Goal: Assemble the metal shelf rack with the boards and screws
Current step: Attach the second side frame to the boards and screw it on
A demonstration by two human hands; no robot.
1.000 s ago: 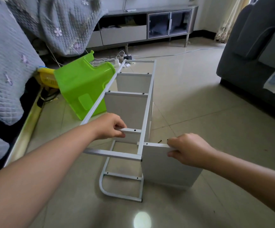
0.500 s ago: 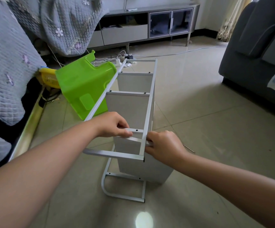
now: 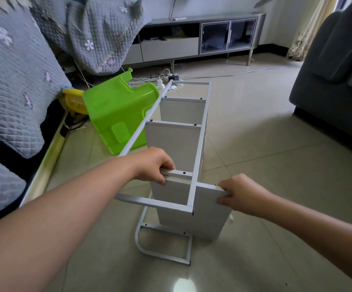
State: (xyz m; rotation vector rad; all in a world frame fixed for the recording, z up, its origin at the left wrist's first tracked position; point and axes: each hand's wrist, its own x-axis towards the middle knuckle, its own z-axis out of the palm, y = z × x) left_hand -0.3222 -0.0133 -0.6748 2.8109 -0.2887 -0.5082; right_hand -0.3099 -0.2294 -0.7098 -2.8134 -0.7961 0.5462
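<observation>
A white metal shelf rack [image 3: 194, 144] lies on its side on the tiled floor [image 3: 265, 144], just right of an overturned green plastic stool [image 3: 116, 114]. The left hand [image 3: 153, 165] curls around a rack crossbar [image 3: 178, 172]; the right hand [image 3: 239, 191] pinches the nearest shelf board [image 3: 208, 213], which juts right of the rack.

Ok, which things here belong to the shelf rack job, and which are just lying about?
Job:
white metal rack frame
nearest white board, gripped by right hand
two fitted white boards
left hand on crossbar

Lying about:
green plastic stool
yellow basket
grey quilted cover
power strip with cables
</observation>
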